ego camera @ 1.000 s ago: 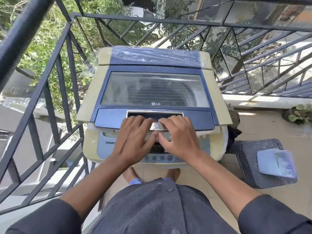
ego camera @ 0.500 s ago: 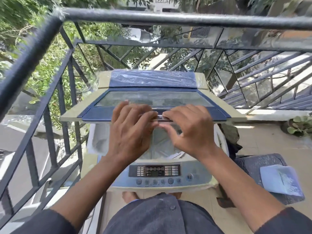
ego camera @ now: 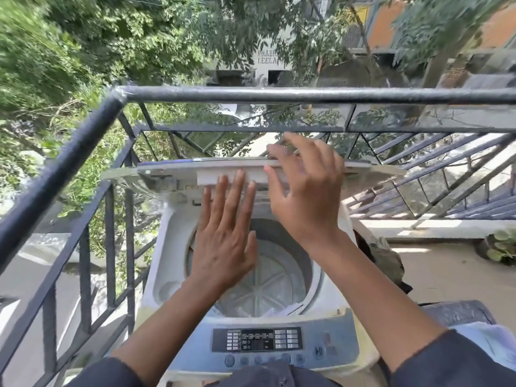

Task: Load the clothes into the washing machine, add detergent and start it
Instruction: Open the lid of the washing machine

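A top-loading washing machine [ego camera: 339,349] stands in the balcony corner. Its lid [ego camera: 173,170] is raised and seen almost edge-on. My left hand [ego camera: 223,238] lies flat against the lid's underside, fingers spread and holding nothing. My right hand [ego camera: 304,191] grips the lid's front edge, with the fingers curled over the top. Below my hands the drum [ego camera: 279,283] is open, and something pale lies at its near rim. The control panel [ego camera: 257,339] faces me at the front. A dark heap of clothes [ego camera: 388,261] sits to the right of the machine.
A black metal railing [ego camera: 251,94] runs close behind and to the left of the machine. At the right stands a dark stool [ego camera: 458,311] with a pale blue packet [ego camera: 497,344] on it. A potted plant [ego camera: 502,247] sits on the tiled floor.
The lid has swung up from closed to nearly upright, baring the drum. Both hands rose with it, and my left hand moved from the handle to the underside.
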A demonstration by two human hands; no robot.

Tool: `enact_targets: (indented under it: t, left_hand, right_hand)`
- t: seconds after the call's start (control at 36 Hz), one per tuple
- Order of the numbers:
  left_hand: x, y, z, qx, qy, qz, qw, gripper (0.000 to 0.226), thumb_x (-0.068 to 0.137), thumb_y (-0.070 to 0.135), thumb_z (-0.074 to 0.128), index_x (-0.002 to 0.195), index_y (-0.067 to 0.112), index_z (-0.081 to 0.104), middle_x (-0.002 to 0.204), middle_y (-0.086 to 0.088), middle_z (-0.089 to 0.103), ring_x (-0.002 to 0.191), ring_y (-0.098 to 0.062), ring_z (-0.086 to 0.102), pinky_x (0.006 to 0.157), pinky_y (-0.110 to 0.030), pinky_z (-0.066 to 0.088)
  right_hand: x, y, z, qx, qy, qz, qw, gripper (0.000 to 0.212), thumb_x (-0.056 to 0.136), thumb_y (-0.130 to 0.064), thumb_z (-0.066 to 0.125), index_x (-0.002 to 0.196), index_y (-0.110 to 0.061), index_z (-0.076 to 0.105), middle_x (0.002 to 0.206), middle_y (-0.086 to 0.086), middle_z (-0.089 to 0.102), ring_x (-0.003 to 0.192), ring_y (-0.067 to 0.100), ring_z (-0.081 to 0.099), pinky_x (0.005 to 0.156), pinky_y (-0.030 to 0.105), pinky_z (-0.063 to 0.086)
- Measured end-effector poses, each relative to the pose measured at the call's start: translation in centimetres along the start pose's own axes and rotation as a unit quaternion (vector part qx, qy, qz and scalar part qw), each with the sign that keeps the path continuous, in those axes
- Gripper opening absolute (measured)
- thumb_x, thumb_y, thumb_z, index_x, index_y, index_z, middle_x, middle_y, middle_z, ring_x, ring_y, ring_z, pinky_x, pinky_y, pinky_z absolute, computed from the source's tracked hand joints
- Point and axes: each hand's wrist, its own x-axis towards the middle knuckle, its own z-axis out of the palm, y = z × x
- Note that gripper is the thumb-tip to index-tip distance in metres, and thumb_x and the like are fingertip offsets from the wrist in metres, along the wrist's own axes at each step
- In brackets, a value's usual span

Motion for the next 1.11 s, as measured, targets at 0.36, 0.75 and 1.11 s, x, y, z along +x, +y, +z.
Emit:
enact_targets:
  t: [0.36, 0.75, 1.11]
  left_hand:
    - [4.9, -1.7, 1.7, 0.009, 0.052, 0.007, 0.999, 0.105, 0.079, 0.022, 0.076, 0.164, 0.003, 0.018, 0.174, -0.017, 0.003, 0.161, -0.042, 0.002, 0.129, -0.064, 0.009]
    - [11.6, -3.8, 2.4, 0.023, 0.009, -0.007, 1.000, 0.101, 0.087, 0.033, 0.065, 0.167, 0.006, 0.009, 0.175, -0.015, 0.000, 0.162, -0.036, -0.004, 0.128, -0.060, 0.012]
    - [14.8, -5.0, 3.5, 0.037, -0.039, -0.015, 0.998, 0.108, 0.085, 0.039, 0.058, 0.167, 0.009, -0.005, 0.175, -0.012, -0.013, 0.162, -0.035, -0.012, 0.130, -0.057, 0.009]
  right_hand:
    - [-5.0, 4.0, 4.2, -0.092, -0.063, -0.093, 0.989, 0.069, 0.094, -0.036, 0.063, 0.156, -0.013, 0.042, 0.167, 0.013, 0.026, 0.155, 0.031, 0.026, 0.118, 0.066, 0.025]
    - [1.8, 4.2, 8.2, -0.132, -0.102, -0.027, 0.986, 0.087, 0.096, -0.048, 0.055, 0.164, -0.013, 0.014, 0.170, 0.008, 0.018, 0.158, 0.027, 0.016, 0.121, 0.061, 0.018]
    - [4.1, 5.0, 10.4, -0.119, -0.160, -0.012, 0.980, 0.096, 0.095, -0.055, 0.054, 0.165, -0.017, 0.000, 0.173, 0.007, -0.007, 0.160, 0.026, -0.006, 0.122, 0.065, 0.010]
